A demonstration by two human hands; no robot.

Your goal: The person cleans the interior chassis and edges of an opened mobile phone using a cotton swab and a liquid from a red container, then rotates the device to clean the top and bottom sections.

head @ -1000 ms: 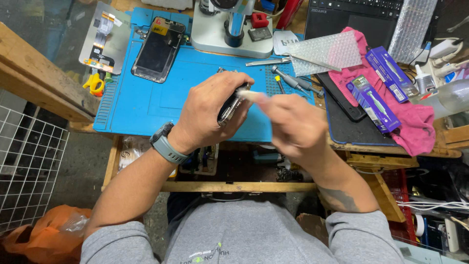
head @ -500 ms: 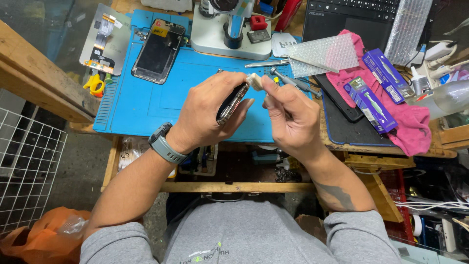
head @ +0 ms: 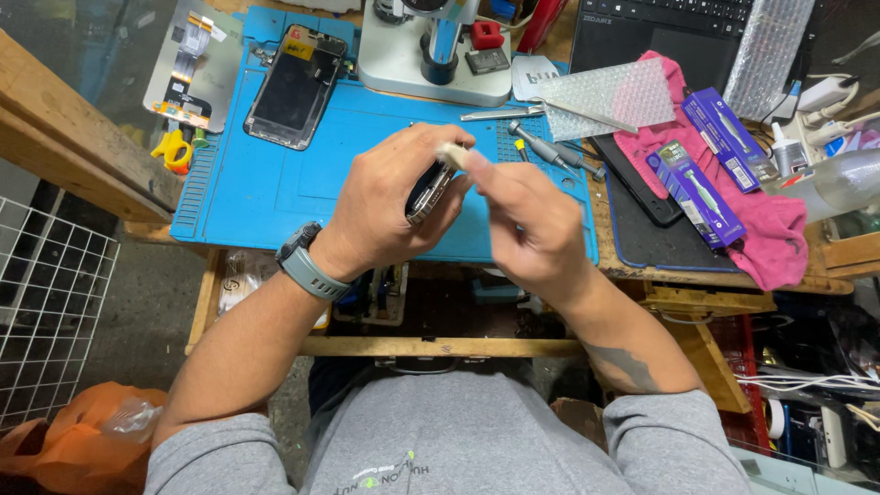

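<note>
Dark, metal-edged phone body (head: 427, 192) gripped in left hand (head: 385, 206); right hand (head: 522, 225), pinching a small white swab (head: 451, 156), has slid along its edge.

We see the screen panel (head: 295, 87) on the mat (head: 266, 183) at 10 o'clock from the hands, microscope base (head: 431, 64) at 12, cloth (head: 779, 229) at 3.
</note>
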